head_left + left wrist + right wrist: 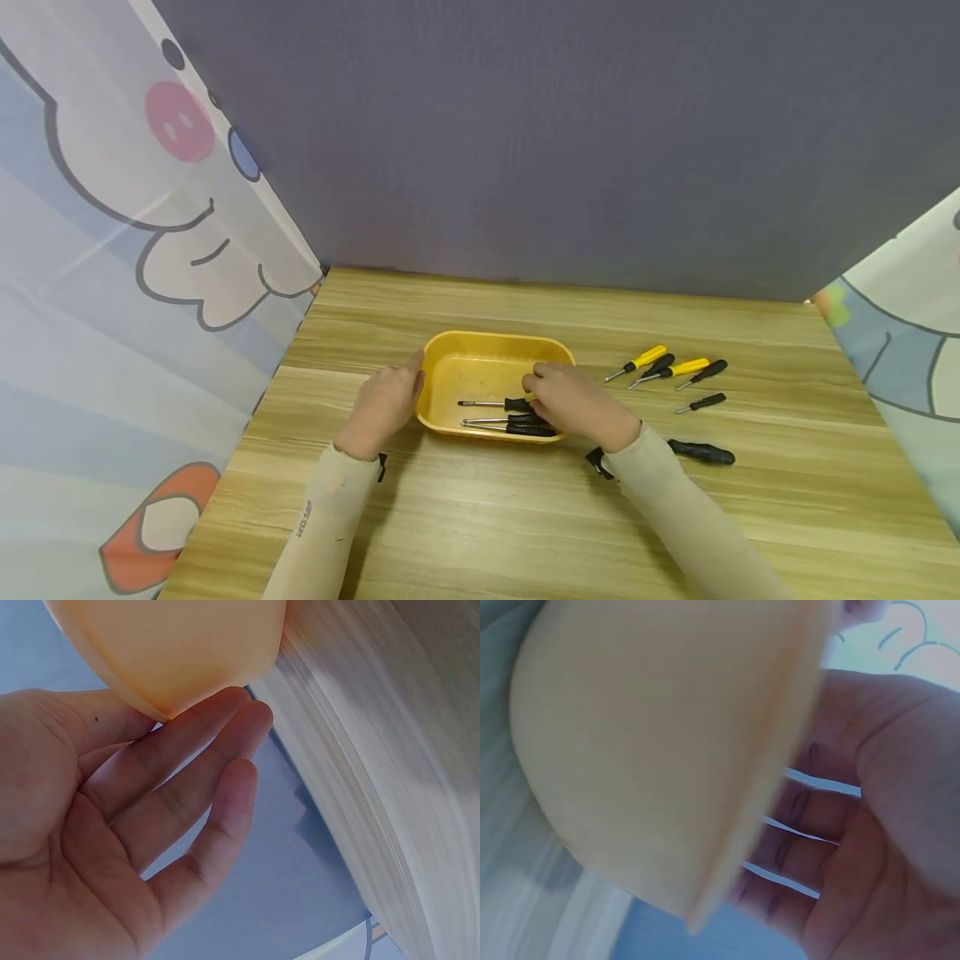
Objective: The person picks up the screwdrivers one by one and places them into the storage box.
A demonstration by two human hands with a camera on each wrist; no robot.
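A yellow plastic basin (pixel 480 340) stands on the table, with several black-handled screwdrivers (pixel 525 419) lying inside along its near wall. My left hand (pixel 384 404) grips its left end. In the left wrist view the thumb goes behind the rim and the fingers (pixel 244 724) lie along the outer wall (pixel 187 652). Over the right rim reaches my right hand (pixel 573 400), fingers down inside the basin. A bit of bright yellow handle (pixel 531 397) shows at its fingertips, apparently a screwdriver. From the right wrist, the basin wall (pixel 660 750) hides those fingertips.
Right of the basin lie yellow screwdrivers (pixel 688 367) and black ones (pixel 708 372) in a loose group. A small black screwdriver (pixel 707 402) is nearer, and a thick black handle (pixel 705 452) sticks out beyond the right sleeve. A grey panel (pixel 525 167) rises behind the wooden table (pixel 480 517).
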